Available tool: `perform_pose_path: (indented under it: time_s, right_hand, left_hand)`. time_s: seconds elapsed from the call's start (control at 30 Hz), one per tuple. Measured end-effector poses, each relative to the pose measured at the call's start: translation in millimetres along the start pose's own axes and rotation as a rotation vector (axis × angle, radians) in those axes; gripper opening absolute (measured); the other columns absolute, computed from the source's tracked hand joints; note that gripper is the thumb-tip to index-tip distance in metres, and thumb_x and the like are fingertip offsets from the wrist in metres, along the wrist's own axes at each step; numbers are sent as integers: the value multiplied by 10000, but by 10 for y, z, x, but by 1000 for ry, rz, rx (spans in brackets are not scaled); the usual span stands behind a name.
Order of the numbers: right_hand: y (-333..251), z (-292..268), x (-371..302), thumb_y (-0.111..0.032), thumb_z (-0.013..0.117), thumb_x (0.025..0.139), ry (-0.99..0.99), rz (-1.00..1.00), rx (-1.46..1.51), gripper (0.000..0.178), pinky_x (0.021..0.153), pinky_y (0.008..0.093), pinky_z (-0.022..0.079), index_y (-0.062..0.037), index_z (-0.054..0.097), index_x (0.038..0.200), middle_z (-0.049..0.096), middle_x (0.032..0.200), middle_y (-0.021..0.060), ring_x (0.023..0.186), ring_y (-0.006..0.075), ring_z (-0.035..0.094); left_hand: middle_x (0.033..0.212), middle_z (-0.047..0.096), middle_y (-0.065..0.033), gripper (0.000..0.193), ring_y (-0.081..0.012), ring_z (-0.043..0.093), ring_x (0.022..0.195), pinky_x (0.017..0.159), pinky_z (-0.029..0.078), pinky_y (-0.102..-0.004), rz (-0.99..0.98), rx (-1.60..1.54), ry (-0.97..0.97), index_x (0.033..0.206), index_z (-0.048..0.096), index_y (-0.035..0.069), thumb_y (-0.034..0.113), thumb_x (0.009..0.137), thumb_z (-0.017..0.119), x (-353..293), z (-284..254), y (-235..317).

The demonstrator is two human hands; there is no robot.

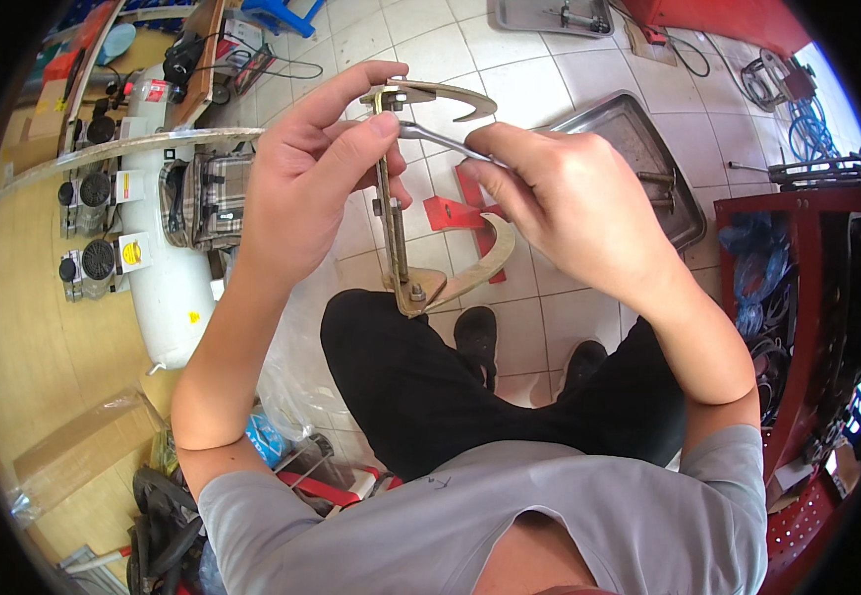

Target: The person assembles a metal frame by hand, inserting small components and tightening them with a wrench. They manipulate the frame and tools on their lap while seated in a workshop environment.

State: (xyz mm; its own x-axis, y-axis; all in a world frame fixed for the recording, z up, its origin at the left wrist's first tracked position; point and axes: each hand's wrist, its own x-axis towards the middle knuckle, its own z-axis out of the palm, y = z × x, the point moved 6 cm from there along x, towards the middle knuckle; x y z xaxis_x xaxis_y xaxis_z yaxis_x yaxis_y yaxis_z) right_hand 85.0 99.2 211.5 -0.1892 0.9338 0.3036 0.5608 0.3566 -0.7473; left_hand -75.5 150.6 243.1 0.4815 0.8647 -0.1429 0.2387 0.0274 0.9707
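Observation:
A gold-coloured metal frame [398, 248] stands upright before me: a long bar with bolts and nuts, and a curved, claw-like hook at each end. Its lower end is just above or touching my left knee; I cannot tell which. My left hand [301, 188] grips the frame's upper part, thumb and fingers around the bar near the top bolt. In my right hand [574, 203], closed thumb against fingers, is a slim silver wrench [445, 142]. The wrench's far end meets the frame beside my left thumb, which partly hides the contact.
Beyond my knees, a red metal stand [450, 212] rests on the tiled floor. A metal tray [621, 134] holding bolt-like parts lies to the right, near a red tool cart [797, 297]. On the left are a white cylindrical tank [172, 307], a checked bag [217, 198] and a cardboard piece [83, 446].

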Motion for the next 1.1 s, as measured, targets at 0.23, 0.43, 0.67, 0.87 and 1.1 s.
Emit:
perform_pose_path:
  time_s: [0.23,0.43,0.67,0.87,1.1]
  right_hand:
    - [30,11,15,-256,576,920,90,-21,41,192,584,437,505,-75,631,884,607,605,130,614,352,633]
    - [141,102,74,-278,571,931,101,8,113,220,592,440,500,-67,630,913,620,678,159,656,356,630]
    - [167,69,46,-296,583,923,153,-21,6,286,573,440,486,-44,602,788,603,659,148,650,349,619]
    - [29,-81,-32,-251,615,890,100,-5,-194,260,538,421,491,-32,601,750,611,654,142,598,333,622]
    - [-119,-189,-85,-222,639,860,82,-25,-401,215,509,406,491,-30,626,763,612,637,139,578,330,628]
  left_hand:
    - [762,597,-54,421,-130,614,640,699,536,-261,23,15,12,1352,486,16,144,951,502,-30,20,-17]
    - [748,616,-51,394,-127,621,645,650,511,-262,33,-84,33,1310,529,5,135,940,565,-61,43,-19]
    - [767,600,-58,406,-123,609,650,687,519,-255,46,65,6,1351,495,12,126,961,491,-103,37,-32]
    - [802,624,-68,419,-130,615,686,703,512,-260,7,48,-19,1355,495,7,117,954,551,-106,87,-161]
    - [822,637,-87,427,-149,631,722,708,518,-279,21,93,-34,1351,485,-6,116,951,571,-96,142,-227]
